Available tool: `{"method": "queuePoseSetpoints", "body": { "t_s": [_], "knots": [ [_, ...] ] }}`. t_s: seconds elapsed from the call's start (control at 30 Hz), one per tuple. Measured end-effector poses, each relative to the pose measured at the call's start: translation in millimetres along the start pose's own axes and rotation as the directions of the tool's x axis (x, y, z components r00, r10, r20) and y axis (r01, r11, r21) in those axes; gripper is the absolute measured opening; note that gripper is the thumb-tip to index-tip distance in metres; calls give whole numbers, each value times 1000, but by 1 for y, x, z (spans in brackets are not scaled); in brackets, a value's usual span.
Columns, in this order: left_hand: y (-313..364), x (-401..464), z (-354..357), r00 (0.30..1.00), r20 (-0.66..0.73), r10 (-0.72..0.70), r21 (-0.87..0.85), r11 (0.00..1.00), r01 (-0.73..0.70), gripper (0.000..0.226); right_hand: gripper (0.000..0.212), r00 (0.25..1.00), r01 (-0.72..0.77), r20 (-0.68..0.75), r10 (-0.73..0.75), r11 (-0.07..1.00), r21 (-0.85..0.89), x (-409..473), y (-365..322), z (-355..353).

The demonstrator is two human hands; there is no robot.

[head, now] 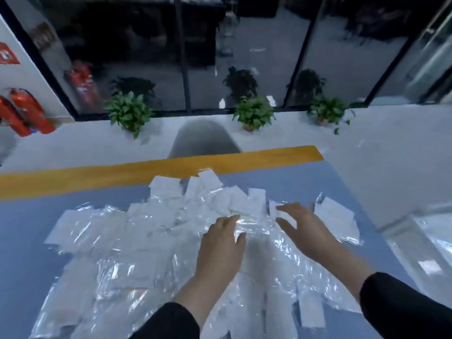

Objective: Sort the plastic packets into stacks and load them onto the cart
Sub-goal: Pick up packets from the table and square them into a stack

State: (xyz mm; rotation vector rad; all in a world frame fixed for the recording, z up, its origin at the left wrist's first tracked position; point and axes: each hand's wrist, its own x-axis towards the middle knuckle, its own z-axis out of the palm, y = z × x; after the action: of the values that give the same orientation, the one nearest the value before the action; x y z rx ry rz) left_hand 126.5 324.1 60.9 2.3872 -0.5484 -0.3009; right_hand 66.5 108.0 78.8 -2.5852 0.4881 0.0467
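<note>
The plastic packets lie in a loose, overlapping heap across the blue table, filling my view from 7 o'clock to 2 o'clock; no stack is formed yet and no cart is identifiable. My left hand rests palm-down on the heap near centre, fingers relaxed and close together, gripping nothing. My right hand hovers at 2 o'clock from it, fingers spread and slightly curled, empty.

Procedure, as I judge it: gather, then square. The film looks slick, so I would press down with the left hand to anchor the heap, draw packets inward with the right, and align edges before lifting. Lone packets at 1 o'clock, near the yellow table edge, risk sliding off.
</note>
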Motion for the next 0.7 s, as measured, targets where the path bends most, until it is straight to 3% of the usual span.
{"method": "queuePoseSetpoints", "body": {
  "t_s": [0.1,0.23,0.4,0.7],
  "knots": [
    [18,-9,46,997,71,33,86,996,-39,50,43,997,-55,50,58,997,-46,-28,63,17],
    [24,-17,108,986,93,139,212,965,-156,50,56,991,-126,14,130,981,-149,-55,129,45],
    [29,-4,173,950,136,281,327,892,-311,54,98,990,-137,19,143,971,-194,-63,178,77],
    [10,10,211,929,174,326,395,841,-369,50,70,985,-77,-168,34,963,-258,-57,197,107]
  ]
}}
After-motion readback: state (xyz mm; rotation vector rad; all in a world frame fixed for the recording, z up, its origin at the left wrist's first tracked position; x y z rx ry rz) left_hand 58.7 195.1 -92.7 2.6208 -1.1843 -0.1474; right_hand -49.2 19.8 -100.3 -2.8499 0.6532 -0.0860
